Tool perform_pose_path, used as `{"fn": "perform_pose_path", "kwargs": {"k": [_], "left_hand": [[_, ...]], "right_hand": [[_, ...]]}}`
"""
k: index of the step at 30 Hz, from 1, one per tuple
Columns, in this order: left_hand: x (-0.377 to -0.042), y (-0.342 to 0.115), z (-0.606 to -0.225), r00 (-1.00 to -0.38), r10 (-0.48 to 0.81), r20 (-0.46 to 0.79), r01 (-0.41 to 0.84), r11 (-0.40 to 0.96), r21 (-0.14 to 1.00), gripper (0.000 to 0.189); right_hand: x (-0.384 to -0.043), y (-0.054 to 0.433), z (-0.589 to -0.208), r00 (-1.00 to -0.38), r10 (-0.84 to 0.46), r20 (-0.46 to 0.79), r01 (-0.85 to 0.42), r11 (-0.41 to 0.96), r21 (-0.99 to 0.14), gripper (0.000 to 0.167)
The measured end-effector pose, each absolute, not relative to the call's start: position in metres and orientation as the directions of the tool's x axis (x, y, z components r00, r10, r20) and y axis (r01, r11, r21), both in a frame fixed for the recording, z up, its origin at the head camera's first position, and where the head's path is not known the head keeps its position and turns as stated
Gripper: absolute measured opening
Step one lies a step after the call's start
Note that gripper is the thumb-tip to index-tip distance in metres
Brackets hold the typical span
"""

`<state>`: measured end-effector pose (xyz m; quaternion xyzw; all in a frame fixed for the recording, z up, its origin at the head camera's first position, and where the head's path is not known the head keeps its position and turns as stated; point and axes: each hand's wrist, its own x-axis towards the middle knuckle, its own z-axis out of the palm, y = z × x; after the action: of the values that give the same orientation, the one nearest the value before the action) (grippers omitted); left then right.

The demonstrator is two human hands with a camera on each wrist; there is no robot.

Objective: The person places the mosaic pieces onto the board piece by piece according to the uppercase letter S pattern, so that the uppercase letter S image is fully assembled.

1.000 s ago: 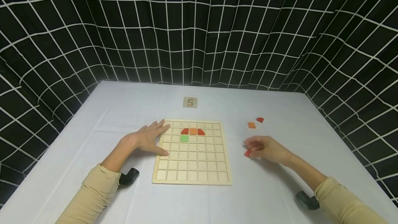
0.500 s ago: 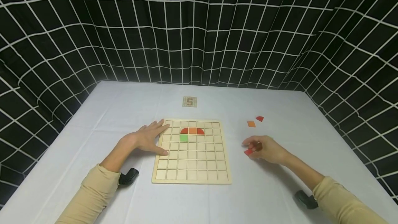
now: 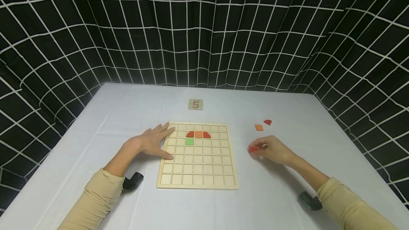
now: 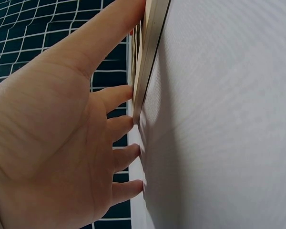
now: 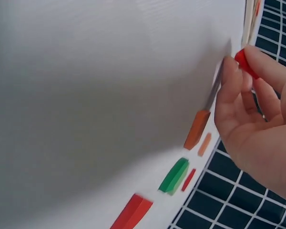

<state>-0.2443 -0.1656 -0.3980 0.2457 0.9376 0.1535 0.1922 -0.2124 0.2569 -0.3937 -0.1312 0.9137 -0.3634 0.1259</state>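
At nine o'clock, the left hand [image 3: 152,142], fingers spread, rests on the pale wooden grid board [image 3: 198,179]; at three, the right hand [image 3: 272,149] pinches a small flat red piece [image 3: 253,149]. Placing seems underway, next calling for alignment. At twelve, a small beige gridded card [image 3: 195,104] reads "S" or "5".

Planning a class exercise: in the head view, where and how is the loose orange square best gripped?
I'd pinch the orange square by its left and right edges, towards the near end, coming from above on the near side. It lies flat on the white cloth, so its edges seem the likeliest hold, and a red quarter-circle lies just off its far right corner.
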Motion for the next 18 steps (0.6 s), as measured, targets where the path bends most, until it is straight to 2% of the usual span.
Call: {"fn": "perform_pose_path", "kwargs": {"k": [5,12,18], "left_hand": [[-0.244,-0.165,-0.398,-0.806,0.517,-0.287,0.398,0.833,0.384,0.110],[-0.244,-0.165,-0.398,-0.806,0.513,-0.294,0.394,0.837,0.380,0.110],[-0.245,-0.166,-0.399,-0.804,0.518,-0.292,0.397,0.833,0.385,0.110]], "right_hand": [[-0.217,0.245,-0.390,-0.944,-0.279,-0.178,-0.060,0.673,-0.737,0.026],[-0.223,0.219,-0.386,-0.929,-0.286,-0.237,0.003,0.634,-0.774,0.036],[-0.230,0.196,-0.387,-0.913,-0.283,-0.295,0.078,0.590,-0.804,0.033]]}}
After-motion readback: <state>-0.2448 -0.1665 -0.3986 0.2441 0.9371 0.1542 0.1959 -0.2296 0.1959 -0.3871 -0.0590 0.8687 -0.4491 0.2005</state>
